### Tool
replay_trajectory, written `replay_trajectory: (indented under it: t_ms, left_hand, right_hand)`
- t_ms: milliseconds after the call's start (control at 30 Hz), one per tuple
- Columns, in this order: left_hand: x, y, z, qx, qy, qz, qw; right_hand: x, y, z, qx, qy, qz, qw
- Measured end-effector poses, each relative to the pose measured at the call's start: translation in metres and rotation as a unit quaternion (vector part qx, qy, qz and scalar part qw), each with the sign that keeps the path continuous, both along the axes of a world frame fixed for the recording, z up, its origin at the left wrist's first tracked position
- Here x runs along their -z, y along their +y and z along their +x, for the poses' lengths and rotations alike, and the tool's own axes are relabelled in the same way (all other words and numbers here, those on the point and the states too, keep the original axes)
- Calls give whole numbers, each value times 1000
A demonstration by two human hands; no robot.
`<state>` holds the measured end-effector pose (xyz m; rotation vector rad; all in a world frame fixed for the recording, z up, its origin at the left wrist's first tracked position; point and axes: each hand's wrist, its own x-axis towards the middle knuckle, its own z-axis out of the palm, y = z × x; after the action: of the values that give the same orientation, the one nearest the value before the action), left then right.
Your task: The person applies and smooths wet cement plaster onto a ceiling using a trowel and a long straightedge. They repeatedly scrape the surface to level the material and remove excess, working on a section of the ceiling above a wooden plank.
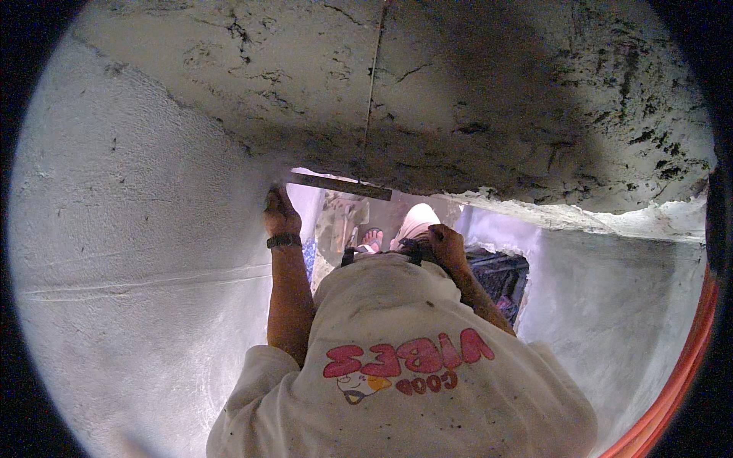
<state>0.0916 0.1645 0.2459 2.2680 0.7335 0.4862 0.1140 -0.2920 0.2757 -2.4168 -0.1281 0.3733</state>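
My left hand [282, 215], with a dark watch on its wrist, is raised against the grey plastered wall at the left. Its fingers look curled at the near end of a narrow, flat strip [340, 185], perhaps wood or metal. The strip reaches right, beneath the rough concrete overhead, and its right end looks free. A thin cord [372, 91] runs down across the concrete towards the strip; whether they touch is unclear. My right hand [447, 243] is closed beside my waist, near my light trousers [418, 219]. What it holds, if anything, is hidden.
A smooth grey wall [137, 229] stands close on the left, another [626, 282] on the right. The rough concrete underside [473, 69] hangs low ahead. Dark items [496, 278] lie in an opening at the right. Orange-red cloth or cable [679, 382] edges the far right.
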Motion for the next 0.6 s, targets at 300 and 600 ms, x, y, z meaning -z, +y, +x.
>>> replay_trajectory:
  t_ms: [300, 600]
  left_hand:
    - [-4, -1, 1, 9, 54, 86, 995]
    - [10, 14, -5, 120, 39, 260, 957]
  right_hand:
    - [9, 2, 11, -19, -13, -20, 1000]
    - [-22, 13, 14, -93, -133, 5, 987]
